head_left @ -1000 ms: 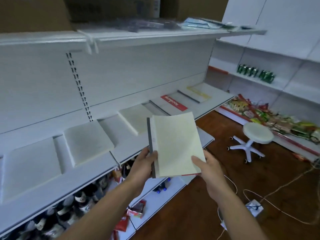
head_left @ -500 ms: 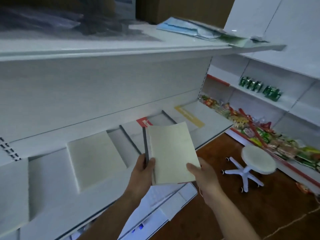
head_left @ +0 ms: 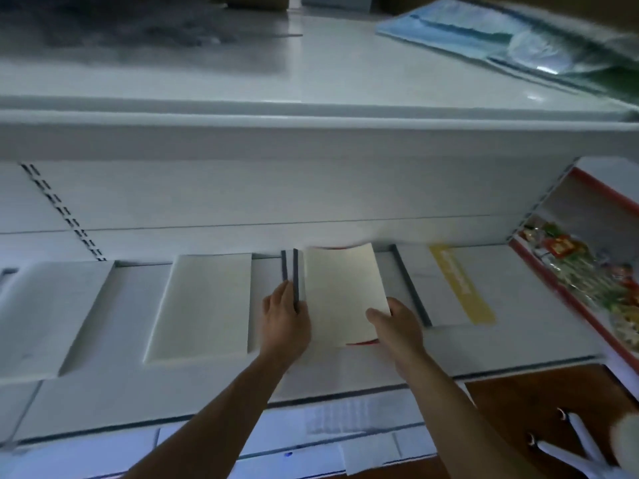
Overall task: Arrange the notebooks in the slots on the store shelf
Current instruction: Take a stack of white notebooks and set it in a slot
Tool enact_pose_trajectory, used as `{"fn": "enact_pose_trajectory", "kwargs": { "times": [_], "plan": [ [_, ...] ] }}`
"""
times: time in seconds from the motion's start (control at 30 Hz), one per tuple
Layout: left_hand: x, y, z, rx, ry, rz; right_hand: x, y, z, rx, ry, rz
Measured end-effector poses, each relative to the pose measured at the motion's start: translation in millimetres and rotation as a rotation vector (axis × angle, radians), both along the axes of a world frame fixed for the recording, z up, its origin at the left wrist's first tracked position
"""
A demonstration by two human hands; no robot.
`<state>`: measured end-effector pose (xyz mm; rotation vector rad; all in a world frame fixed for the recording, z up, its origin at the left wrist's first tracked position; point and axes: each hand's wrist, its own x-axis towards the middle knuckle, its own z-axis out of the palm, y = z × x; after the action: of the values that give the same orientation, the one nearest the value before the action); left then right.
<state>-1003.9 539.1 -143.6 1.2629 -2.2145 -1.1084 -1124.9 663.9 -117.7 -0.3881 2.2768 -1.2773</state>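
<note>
Gripping the notebook [head_left: 342, 292] with your left hand [head_left: 285, 319] and right hand [head_left: 397, 324], lay it flat and square in the shelf [head_left: 193, 392] slot.

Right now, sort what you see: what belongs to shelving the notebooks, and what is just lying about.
Part of the job: notebook, held by left hand and right hand; plain notebook lying in the slot to its left; yellow-banded notebook to its right; shelf.

Lying about: plastic packets on the top shelf; snack packets at far right.
</note>
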Motion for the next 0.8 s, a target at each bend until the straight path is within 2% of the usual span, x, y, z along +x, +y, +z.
{"fn": "enact_pose_trajectory", "kwargs": {
  "times": [0.27,0.4,0.67,0.8],
  "plan": [
    [1.5,11.3,-1.1,0.006,0.113,0.103,-22.5,4.3,-11.8,-0.040,0.075,0.131],
    [1.1,11.9,0.3,0.055,0.086,0.140,-19.0,0.3,-12.7,-0.024,0.107,0.198],
    [3.2,11.5,8.6,-0.052,0.095,0.073,-20.8,-3.4,-10.5,-0.017,0.064,0.157],
    [6.7,5.9,8.2,0.027,0.099,0.060,-17.5,-3.8,-1.6,-0.064,-0.026,0.113]
  ]
}}
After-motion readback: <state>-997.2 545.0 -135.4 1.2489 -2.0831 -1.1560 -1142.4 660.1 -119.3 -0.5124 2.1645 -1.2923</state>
